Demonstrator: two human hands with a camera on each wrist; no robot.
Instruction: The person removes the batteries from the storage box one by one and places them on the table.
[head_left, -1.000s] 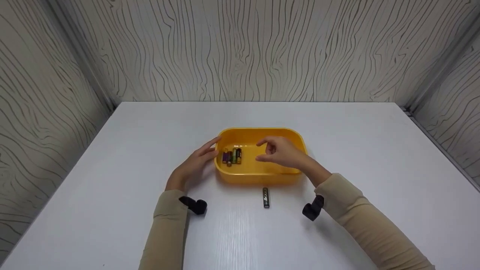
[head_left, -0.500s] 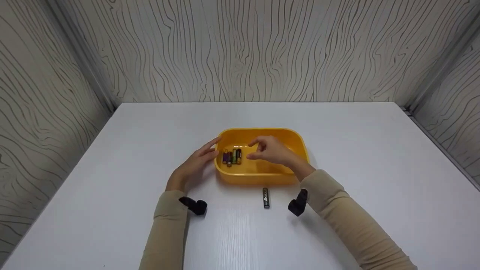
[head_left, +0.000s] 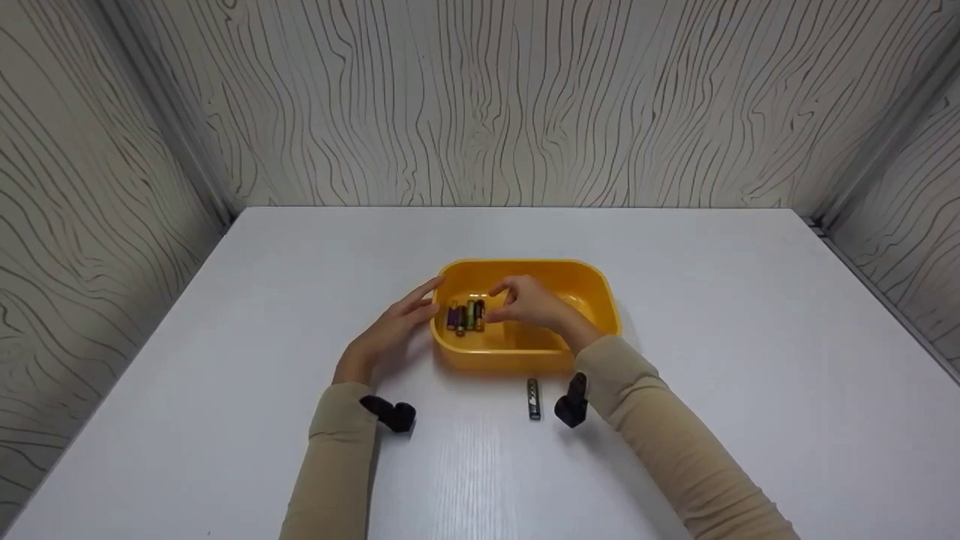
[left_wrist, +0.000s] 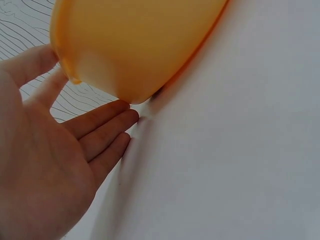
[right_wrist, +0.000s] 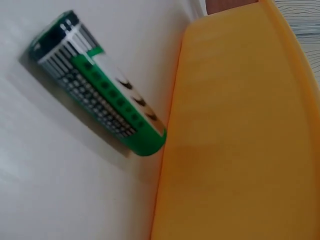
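Note:
A yellow plastic bin (head_left: 525,361) sits on the white table with several small batteries (head_left: 460,319) lying side by side at its left end. My left hand (head_left: 390,334) rests against the bin's left end; in the left wrist view its fingers (left_wrist: 102,127) are extended, the tips at the wall and rim. Inside the bin my right hand (head_left: 536,304) is just right of the batteries, thumb and index finger apart with nothing seen between them. In front of the bin a green and black battery (head_left: 533,399) lies on the table. The right wrist view shows this battery (right_wrist: 102,85) closely; the right hand is out of that view.
The white table (head_left: 712,300) extends around the bin on all sides. Panels with a wood-grain pattern (head_left: 480,105) stand behind and at both sides. A black wrist camera (head_left: 572,401) on the right sleeve hangs close beside the loose battery.
My right hand has moved left inside the bin, up to the batteries, and its forearm has shifted left too. The left hand, the bin and the loose battery have stayed in place.

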